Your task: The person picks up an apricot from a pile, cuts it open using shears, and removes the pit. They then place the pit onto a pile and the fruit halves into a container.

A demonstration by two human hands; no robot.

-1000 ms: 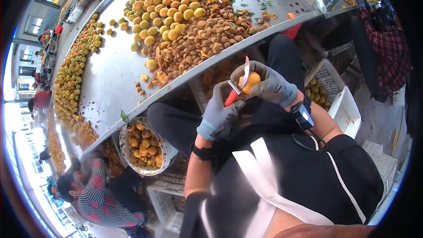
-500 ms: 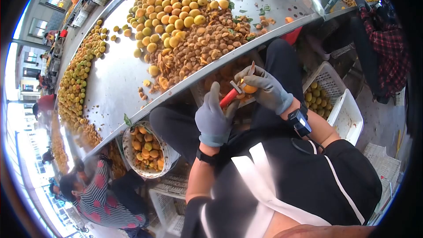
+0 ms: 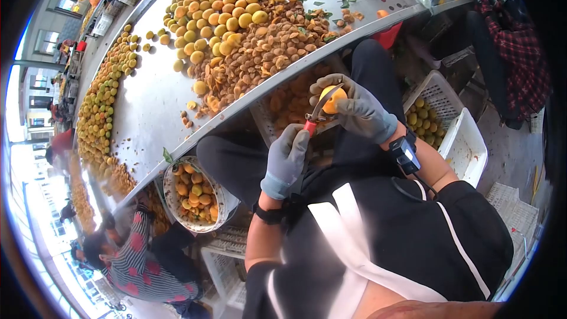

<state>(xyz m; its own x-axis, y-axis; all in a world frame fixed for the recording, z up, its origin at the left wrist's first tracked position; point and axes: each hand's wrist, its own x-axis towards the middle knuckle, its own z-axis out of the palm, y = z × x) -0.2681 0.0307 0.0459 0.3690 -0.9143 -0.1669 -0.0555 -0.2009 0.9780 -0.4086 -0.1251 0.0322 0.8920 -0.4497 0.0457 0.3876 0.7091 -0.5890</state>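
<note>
My left hand (image 3: pixel 284 162), in a grey glove, is closed round the red handle of a small knife (image 3: pixel 311 124). The curved metal blade points up and lies against an orange-yellow fruit (image 3: pixel 333 100). That fruit sits in the fingers of my right hand (image 3: pixel 360 109), also gloved in grey. Both hands are over my lap, just off the metal table's edge. Whole fruits (image 3: pixel 236 9) and a heap of brown pits or scraps (image 3: pixel 254 53) lie on the table.
The metal table (image 3: pixel 150 106) runs diagonally ahead. A white bucket of fruit (image 3: pixel 225 199) stands beside my left knee, crates (image 3: pixel 466 147) at my right. One person in a striped top (image 3: pixel 156 277) sits lower left, another in a checked shirt (image 3: pixel 522 71) at the right.
The knife has turned so its blade now meets the fruit. My left hand has dropped slightly, and my right hand has shifted a little up and left, showing more of the fruit.
</note>
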